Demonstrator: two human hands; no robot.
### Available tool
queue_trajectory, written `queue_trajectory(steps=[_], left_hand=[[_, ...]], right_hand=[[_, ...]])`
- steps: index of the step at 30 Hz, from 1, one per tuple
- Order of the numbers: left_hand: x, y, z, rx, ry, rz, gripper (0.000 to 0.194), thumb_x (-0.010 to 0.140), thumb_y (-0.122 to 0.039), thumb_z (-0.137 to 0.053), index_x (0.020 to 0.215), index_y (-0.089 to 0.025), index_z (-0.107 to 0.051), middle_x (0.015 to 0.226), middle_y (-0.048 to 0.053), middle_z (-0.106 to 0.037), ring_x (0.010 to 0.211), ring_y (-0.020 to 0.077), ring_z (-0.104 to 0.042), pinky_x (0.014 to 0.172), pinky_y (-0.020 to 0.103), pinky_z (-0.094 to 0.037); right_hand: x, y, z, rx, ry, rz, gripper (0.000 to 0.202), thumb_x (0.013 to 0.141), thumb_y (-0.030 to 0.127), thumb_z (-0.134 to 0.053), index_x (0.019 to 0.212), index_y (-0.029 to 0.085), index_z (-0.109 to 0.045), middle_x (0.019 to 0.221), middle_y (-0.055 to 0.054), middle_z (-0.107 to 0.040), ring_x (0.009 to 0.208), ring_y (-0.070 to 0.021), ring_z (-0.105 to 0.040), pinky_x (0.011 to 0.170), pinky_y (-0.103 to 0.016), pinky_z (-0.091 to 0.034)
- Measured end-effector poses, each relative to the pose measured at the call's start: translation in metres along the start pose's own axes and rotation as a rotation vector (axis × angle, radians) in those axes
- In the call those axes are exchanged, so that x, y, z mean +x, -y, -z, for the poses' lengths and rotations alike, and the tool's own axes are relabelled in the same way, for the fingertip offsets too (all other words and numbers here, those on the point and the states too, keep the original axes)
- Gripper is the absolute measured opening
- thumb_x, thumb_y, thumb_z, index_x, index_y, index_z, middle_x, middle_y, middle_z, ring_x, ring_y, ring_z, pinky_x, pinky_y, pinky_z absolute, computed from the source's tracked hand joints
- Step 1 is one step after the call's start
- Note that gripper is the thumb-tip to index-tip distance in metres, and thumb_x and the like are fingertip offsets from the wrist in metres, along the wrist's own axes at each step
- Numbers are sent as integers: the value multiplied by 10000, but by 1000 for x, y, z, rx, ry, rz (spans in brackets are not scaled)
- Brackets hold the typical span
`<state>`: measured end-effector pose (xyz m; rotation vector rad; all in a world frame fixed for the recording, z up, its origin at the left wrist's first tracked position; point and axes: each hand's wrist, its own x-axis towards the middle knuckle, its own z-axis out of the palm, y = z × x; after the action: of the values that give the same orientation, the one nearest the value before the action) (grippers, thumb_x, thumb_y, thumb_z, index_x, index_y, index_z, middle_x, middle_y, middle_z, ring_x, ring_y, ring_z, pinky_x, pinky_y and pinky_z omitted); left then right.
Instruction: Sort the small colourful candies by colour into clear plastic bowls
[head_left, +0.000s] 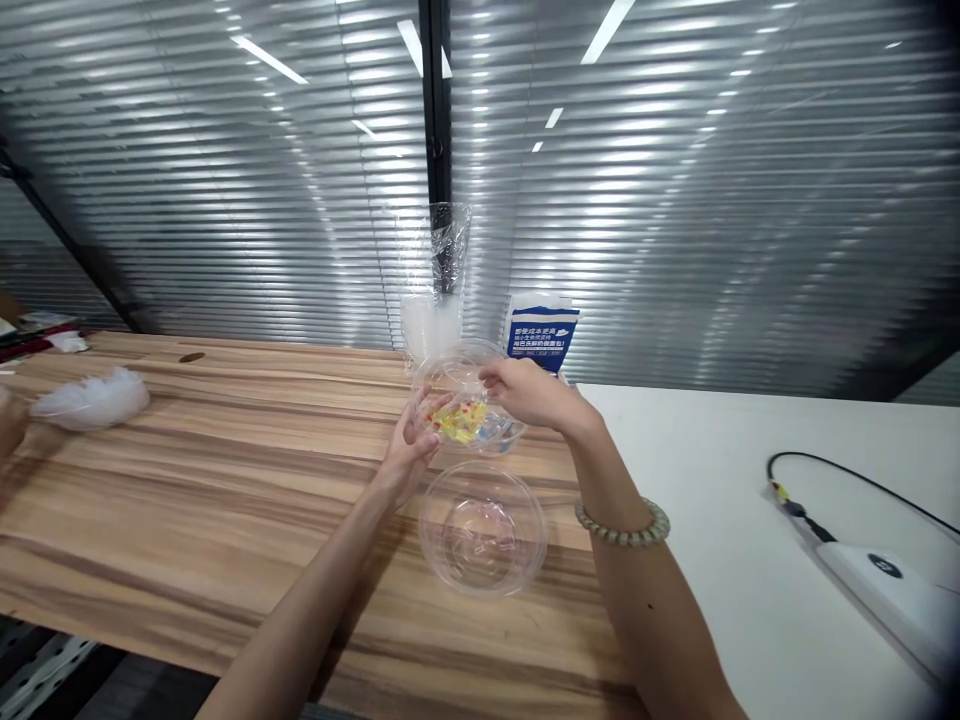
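My left hand (412, 450) grips a clear plastic bowl (450, 370) by its side, thumb at the near edge, and the bowl is tilted toward me. Small yellow and red pieces (461, 422) show low in it. Over the bowl's right side is my right hand (525, 390), fingers pinched together; what they hold, if anything, I cannot make out. A beaded bracelet (626, 525) circles the right wrist. Just beyond the tilted bowl, partly covered, is another clear container (510, 437) with something blue in or behind it. Closer to me a second clear bowl (484, 530) stands on the wooden table.
Plastic-wrapped white cups (431, 325) and a blue-and-white printed package (541, 335) stand at the back. On the left lie a translucent white plastic bundle (94, 400) and another person's hand (10, 420). A white device (885, 580) with a black cable rests on the white table.
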<state>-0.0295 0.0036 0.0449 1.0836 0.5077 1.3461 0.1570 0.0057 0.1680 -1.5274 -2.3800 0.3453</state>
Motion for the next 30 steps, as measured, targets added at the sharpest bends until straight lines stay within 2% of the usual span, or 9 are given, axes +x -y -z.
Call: queue_trajectory(steps=[6, 10, 15, 17, 22, 26, 30], left_hand=[[-1, -1, -5, 3, 5, 23, 894, 613, -287, -826, 1393, -297, -389, 1387, 104, -508, 1332, 309, -409, 1075, 423, -358], [-1, 2, -4, -2, 23, 29, 903, 600, -292, -836, 1388, -277, -397, 1365, 112, -529, 1312, 303, -433, 1084, 420, -347], [-1, 4, -1, -8, -8, 51, 946, 590, -311, -841, 1407, -298, -365, 1375, 92, -518, 1298, 294, -449, 1077, 408, -360], [-1, 3, -1, -16, -9, 56, 955, 589, -303, -842, 1412, -300, -359, 1375, 90, -519, 1300, 295, -446, 1079, 405, -356], [-1, 3, -1, -39, 44, 44, 947, 608, -299, -832, 1419, -305, -343, 1373, 98, -524, 1303, 305, -447, 1083, 427, -349], [0, 3, 0, -19, 27, 45, 950, 597, -311, -837, 1414, -305, -351, 1388, 99, -510, 1318, 311, -426, 1081, 429, -348], [0, 3, 0, -14, 27, 47, 924, 600, -310, -834, 1401, -293, -373, 1396, 105, -501, 1324, 309, -418, 1081, 421, -349]], right_hand=[[7, 3, -7, -166, 184, 13, 232, 808, 65, -452, 750, 121, -669, 714, -61, -654, 616, -140, -531, 538, -247, -320], [11, 6, -12, -86, 227, 86, 229, 802, 65, -477, 809, 121, -699, 708, -49, -656, 602, -127, -523, 550, -237, -326], [11, 7, -13, 114, 203, 176, 310, 802, 51, -475, 968, 141, -721, 778, -43, -683, 655, -125, -543, 583, -222, -356], [10, 7, -13, 127, 161, 183, 283, 801, 56, -486, 937, 128, -724, 791, -50, -685, 666, -124, -538, 569, -221, -350], [9, 7, -13, -42, 62, 101, 185, 767, 56, -532, 728, 107, -705, 662, -45, -636, 605, -113, -486, 530, -222, -305], [13, 6, -20, -61, 76, 85, 203, 726, 29, -525, 725, 111, -711, 671, -53, -645, 605, -117, -493, 515, -219, -303], [17, 4, -27, -70, 28, 106, 203, 730, 27, -523, 719, 107, -710, 685, -64, -654, 610, -117, -511, 531, -216, -324]])
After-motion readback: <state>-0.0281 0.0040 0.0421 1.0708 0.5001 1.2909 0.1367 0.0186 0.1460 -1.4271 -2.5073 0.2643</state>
